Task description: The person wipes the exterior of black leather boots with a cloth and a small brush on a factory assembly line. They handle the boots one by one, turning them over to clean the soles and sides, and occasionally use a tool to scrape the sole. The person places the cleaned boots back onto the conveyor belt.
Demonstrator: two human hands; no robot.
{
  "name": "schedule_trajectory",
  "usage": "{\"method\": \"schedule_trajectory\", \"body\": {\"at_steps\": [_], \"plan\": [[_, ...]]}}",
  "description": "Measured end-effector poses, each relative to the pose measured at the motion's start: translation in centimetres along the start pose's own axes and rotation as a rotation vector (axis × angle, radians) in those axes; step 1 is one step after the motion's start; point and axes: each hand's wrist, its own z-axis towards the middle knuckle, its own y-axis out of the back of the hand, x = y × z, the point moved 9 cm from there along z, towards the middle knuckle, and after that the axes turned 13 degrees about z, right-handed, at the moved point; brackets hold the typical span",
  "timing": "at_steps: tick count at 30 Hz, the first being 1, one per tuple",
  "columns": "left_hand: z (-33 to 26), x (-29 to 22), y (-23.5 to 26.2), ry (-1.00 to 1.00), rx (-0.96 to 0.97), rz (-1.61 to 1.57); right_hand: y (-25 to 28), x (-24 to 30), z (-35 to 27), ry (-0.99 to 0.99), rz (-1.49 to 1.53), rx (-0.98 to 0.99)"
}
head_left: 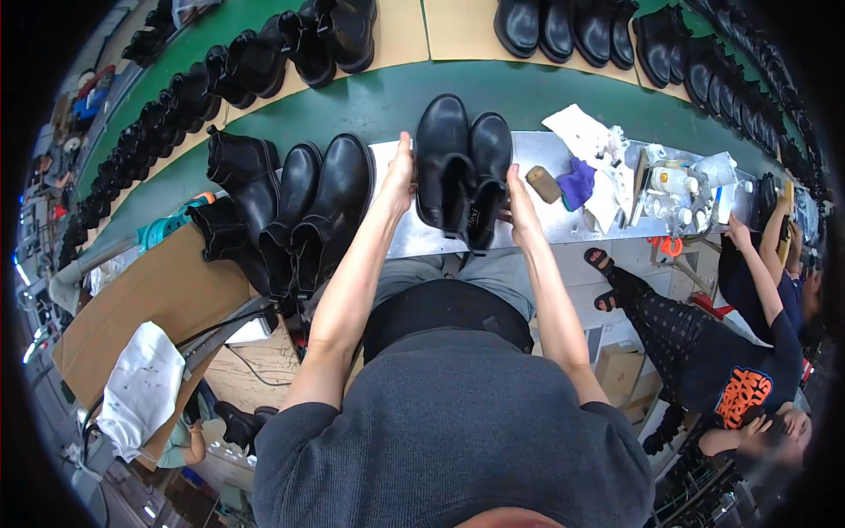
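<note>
1. Black leather ankle boots (444, 158), one pair, stood side by side on the metal worktop (407, 238), toes pointing away from the person. Beyond them ran a long green worktop (387, 101), by far the largest thing in sight.
2. Along its far side stood a left-hand row of boots (255, 66) and a right-hand row of boots (704, 70). These looked like pairs either finished or waiting; which of the two could not be told.
3. Nearer, left of the hands, a cluster of boots (341, 189) crowded together at differing angles. They were untouched, so any work on them seemed to lie outside this moment.
4. The left hand (399, 176) and right hand (524, 207) flanked the pair, one at each outer side. Their fingers were outstretched, with none seen wrapped round the leather; how firmly they pressed could not be told. The pair appeared neatly matched up, but not yet left alone.
5. On the right lay a crumpled white cloth (585, 132), clear bottles (673, 180), a purple cloth (578, 183) and, smallest, a brown block (544, 185). None was in use, so any wiping was either over or not begun.
</note>
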Motion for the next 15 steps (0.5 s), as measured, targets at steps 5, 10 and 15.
{"method": "schedule_trajectory", "body": {"at_steps": [5,10,15], "plan": [[-9.5,-6.9,-1.0,-0.281,0.218,-0.025,1.2,-2.9,0.4,-0.03,0.537,0.319],[-15.6,-8.5,-2.7,-0.364,0.294,0.033,1.0,-4.1,0.7,-0.01,0.639,0.334],[-14.0,-6.2,-2.1,-0.227,0.293,-0.04,3.7,-1.4,0.0,0.138,0.454,0.208]]}}
